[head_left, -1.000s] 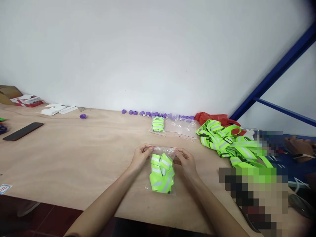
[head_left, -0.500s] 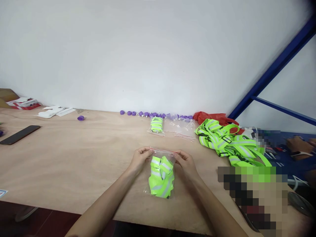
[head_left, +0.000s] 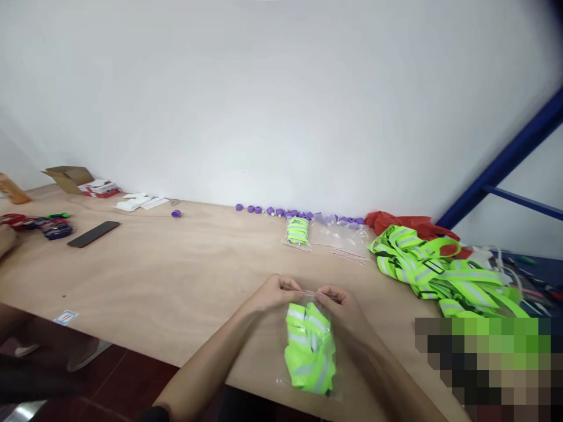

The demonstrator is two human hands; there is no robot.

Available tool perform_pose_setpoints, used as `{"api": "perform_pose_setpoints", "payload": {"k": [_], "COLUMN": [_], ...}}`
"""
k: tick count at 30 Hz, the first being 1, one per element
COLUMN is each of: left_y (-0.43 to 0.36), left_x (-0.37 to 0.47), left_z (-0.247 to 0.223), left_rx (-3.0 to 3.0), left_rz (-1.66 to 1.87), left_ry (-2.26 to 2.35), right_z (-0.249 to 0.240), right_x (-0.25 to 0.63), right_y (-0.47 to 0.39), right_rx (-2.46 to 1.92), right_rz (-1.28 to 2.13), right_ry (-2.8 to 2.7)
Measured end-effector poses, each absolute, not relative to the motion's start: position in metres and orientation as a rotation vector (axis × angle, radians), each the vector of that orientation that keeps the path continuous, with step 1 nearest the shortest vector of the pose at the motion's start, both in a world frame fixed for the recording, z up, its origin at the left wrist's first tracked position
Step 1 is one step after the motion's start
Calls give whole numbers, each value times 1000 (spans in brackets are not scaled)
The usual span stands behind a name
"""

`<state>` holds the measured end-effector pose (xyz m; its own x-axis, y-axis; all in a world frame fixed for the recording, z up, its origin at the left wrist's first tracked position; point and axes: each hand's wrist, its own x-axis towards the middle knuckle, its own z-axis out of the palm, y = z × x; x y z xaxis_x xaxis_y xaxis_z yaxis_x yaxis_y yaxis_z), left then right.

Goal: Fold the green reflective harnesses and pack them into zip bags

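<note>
A clear zip bag (head_left: 311,349) with a folded neon-green reflective strap inside lies near the table's front edge. My left hand (head_left: 278,291) pinches the left part of its top seal. On the right part of the same seal, my right hand (head_left: 336,300) is closed with thumb and fingers. The two hands are close together, and the fingertips partly cover the seal. Beyond them sits another packed bag (head_left: 298,231) with a green strap in it. Beside that lie flat, clear bags (head_left: 341,239) with red-edged seals.
To the right is a heap of green reflective straps (head_left: 422,264), with red plastic (head_left: 396,223) behind. Purple caps (head_left: 281,212) line the wall. At left are a dark flat bar (head_left: 94,234), white papers (head_left: 139,201), a cardboard box (head_left: 68,177) and another person's hand (head_left: 6,239).
My hands have drawn closer together along the bag's seal. The view has turned left, so the table's things appear farther right and more of the left end shows.
</note>
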<state>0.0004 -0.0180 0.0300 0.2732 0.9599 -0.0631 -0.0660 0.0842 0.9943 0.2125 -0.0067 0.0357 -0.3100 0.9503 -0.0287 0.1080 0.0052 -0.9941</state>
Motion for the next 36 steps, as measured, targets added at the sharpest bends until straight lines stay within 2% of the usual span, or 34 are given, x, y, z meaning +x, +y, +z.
{"api": "perform_pose_setpoints", "payload": {"k": [6, 16, 22, 25, 28, 29, 33, 36], "left_y": [-36, -54, -11, 33, 76, 87, 106, 103], "left_x": [2, -6, -56, -93, -120, -126, -132, -128], "left_z": [46, 95, 163, 186, 172, 158, 83, 35], "left_rx": [1427, 1673, 1847, 1902, 2011, 2073, 2311, 2346], "left_rz": [918, 777, 791, 1067, 1336, 1342, 1066, 886], "left_ry": [1003, 1018, 1208, 1528, 1756, 1800, 1783, 1792], "right_z": [45, 64, 66, 62, 63, 65, 72, 65], "right_x": [211, 223, 279, 333, 393, 411, 457, 455], "right_y": [-16, -40, -22, 6, 35, 43, 70, 86], "right_rx": [-1089, -938, -1053, -1285, -1687, -1761, -1912, -1955], "right_rz": [1591, 1460, 1121, 703, 176, 105, 23, 41], "right_ry": [-1688, -1794, -1702, -1757, -1847, -1843, -1919, -2096]}}
